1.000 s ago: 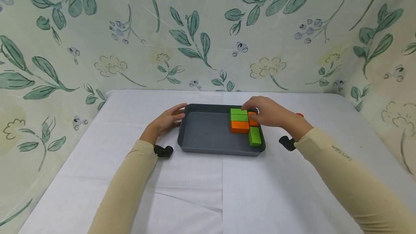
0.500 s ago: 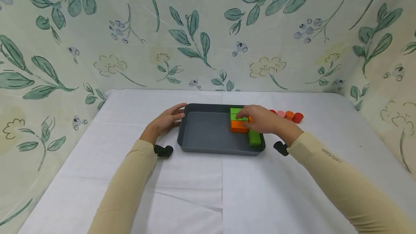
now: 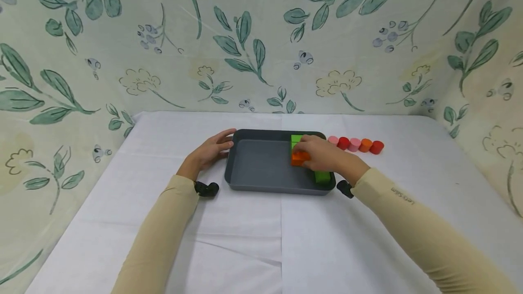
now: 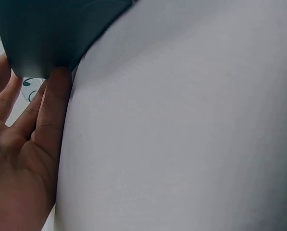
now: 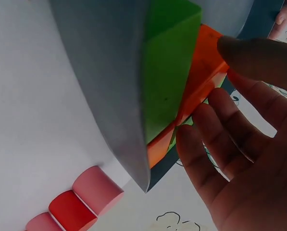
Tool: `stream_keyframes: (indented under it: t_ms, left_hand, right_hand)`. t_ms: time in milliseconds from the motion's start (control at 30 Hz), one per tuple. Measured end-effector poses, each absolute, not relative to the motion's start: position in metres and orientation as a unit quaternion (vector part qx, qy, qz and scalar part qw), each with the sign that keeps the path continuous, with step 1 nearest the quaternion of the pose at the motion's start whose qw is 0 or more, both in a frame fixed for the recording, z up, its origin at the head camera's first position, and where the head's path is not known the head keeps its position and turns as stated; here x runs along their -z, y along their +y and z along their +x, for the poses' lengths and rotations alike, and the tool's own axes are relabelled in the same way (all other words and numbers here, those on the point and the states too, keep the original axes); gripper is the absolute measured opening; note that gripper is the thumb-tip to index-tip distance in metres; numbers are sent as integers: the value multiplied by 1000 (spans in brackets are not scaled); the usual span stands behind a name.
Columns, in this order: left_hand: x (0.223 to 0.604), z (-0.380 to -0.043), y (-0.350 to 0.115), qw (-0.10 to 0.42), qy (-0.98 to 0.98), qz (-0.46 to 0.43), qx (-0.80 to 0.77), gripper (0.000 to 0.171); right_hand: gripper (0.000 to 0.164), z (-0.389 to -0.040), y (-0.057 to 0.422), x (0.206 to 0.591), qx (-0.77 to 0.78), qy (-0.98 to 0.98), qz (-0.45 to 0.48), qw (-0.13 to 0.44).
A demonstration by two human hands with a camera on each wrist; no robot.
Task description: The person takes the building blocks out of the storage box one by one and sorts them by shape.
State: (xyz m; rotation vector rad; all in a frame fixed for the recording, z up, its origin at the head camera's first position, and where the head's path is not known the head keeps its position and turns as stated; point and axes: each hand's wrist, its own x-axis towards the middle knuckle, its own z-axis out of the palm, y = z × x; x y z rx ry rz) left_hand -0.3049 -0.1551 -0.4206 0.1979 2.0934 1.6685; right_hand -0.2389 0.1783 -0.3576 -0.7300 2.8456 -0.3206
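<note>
A dark grey rectangular tray lies on the white-covered table. My left hand rests against its left end, fingers extended and touching the outer wall; the left wrist view shows fingertips at the tray's corner. Over the tray's right part, my right hand pinches an orange block between thumb and fingers. Light green blocks sit behind that block. Another green block stands in the front right corner. A second orange block shows in the right wrist view; from the head camera my hand hides it.
A row of several cylinders, pink, red and orange, stands on the cloth right of the tray. Floral fabric hangs behind and at both sides. Both wrists wear black devices.
My right hand has moved left and toward me, from the right-hand orange block to the left one, and now pinches it. The cylinder row has come into sight. My left hand stays put.
</note>
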Motion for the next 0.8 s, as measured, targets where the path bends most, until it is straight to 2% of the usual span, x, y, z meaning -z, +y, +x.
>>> stream_keyframes:
  t_ms: [267,633,800]
  left_hand:
    - [421,-305,-155,224,761,66,-606,57]
    - [421,-305,-156,222,762,72,-604,58]
    - [421,-304,-155,223,761,69,-605,58]
  right_hand:
    - [46,-238,172,360,126,956,-231,134]
    - [70,-230,168,359,112,940,-232,223]
    - [69,-228,166,361,104,940,-240,220]
